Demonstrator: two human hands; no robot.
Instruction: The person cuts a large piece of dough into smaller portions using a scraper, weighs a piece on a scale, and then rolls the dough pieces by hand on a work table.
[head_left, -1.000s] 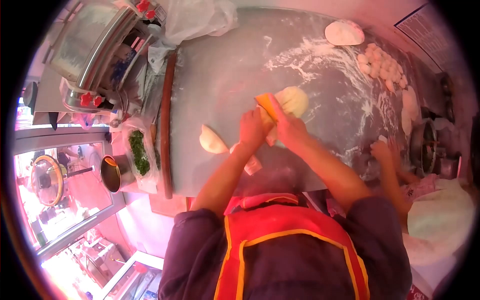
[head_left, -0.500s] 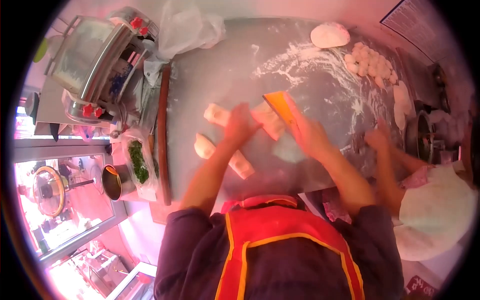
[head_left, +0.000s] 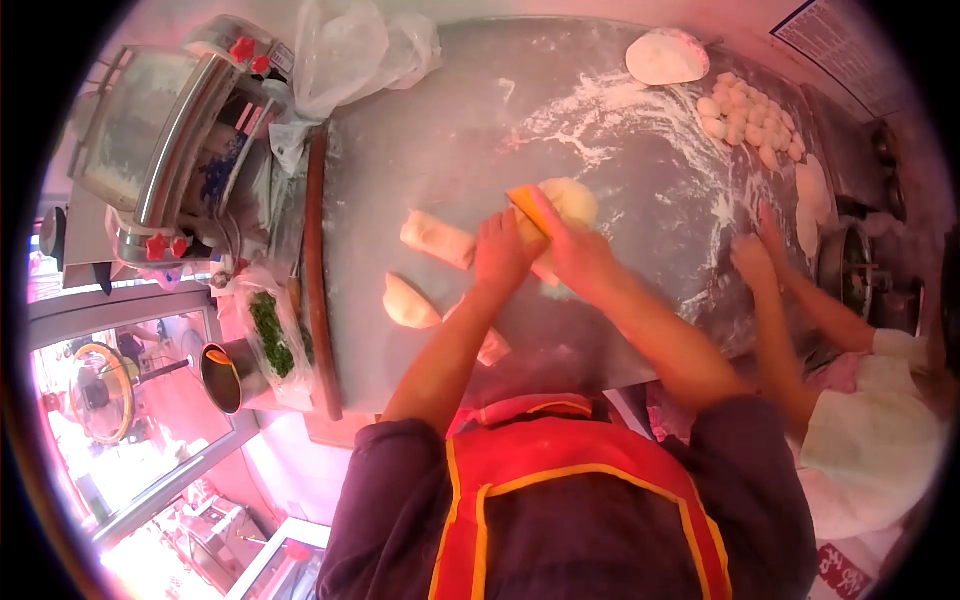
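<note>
My right hand (head_left: 580, 260) grips an orange dough scraper (head_left: 527, 208), its blade tilted against a piece of dough (head_left: 545, 268). Beside it, my left hand (head_left: 503, 250) is closed over the same dough, its fingertips near the blade. A rounded lump of dough (head_left: 573, 203) lies just past the scraper. To the left of my left hand rests a dough log (head_left: 436, 238), with a tapered dough piece (head_left: 408, 302) closer to me. Another dough piece (head_left: 493, 348) is partly hidden by my left forearm.
Flour streaks the metal table (head_left: 400, 150). At the back right are a large dough disc (head_left: 667, 57) and several small dough balls (head_left: 745, 115). A co-worker's hands (head_left: 757, 255) are at the right. A rolling machine (head_left: 160, 140) and chopped greens (head_left: 270, 335) stand left.
My hands have come together at the dough, the scraper shifting slightly left. A rounded dough lump now shows beyond the blade. The co-worker's hands have also moved.
</note>
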